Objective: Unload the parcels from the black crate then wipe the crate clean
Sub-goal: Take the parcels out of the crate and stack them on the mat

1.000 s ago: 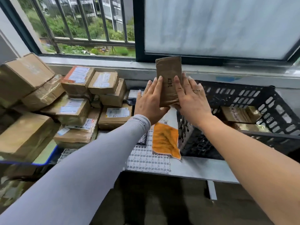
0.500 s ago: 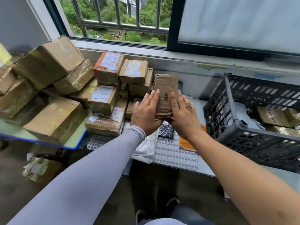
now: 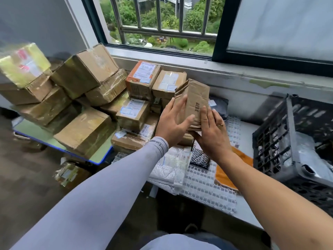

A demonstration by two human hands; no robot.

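Nearest the viewer, along the front edge of the worktop (image 3: 252, 216), lie flat soft packets: a white bubble-wrap packet (image 3: 169, 168) at the left end, a clear sheet of plastic mesh (image 3: 203, 188) beside it, a small black netted pouch (image 3: 200, 156) on top, and an orange cloth (image 3: 227, 168) reaching toward the right. At the worktop's right end sits the black crate (image 3: 281, 150), with its latticed wall facing left; inside it show grey plastic mailers (image 3: 310, 156), so it is not emptied.

Above the middle of the worktop, both hands hold one brown cardboard parcel (image 3: 195, 101), upright and slightly tilted, printed "AEBE" on its face, clear of the crate. The left hand (image 3: 173, 123), in a grey sleeve, has its grip on the parcel's left side, fingers laid up the side and thumb pressed across the front. The right hand (image 3: 210, 130), wearing a ring, grasps the lower right, with fingers flat on the face and thumb hidden underneath.

Behind the hands, at the worktop's left rear corner against the wall under the window (image 3: 162, 24), stands a stack of labelled cartons (image 3: 142, 94). Further left, a lower blue-edged table (image 3: 100, 156) carries larger taped boxes (image 3: 84, 69) piled up, and a yellow-wrapped box (image 3: 23, 64) tops the pile at the far left. One taped box (image 3: 70, 175) lies on the floor below.
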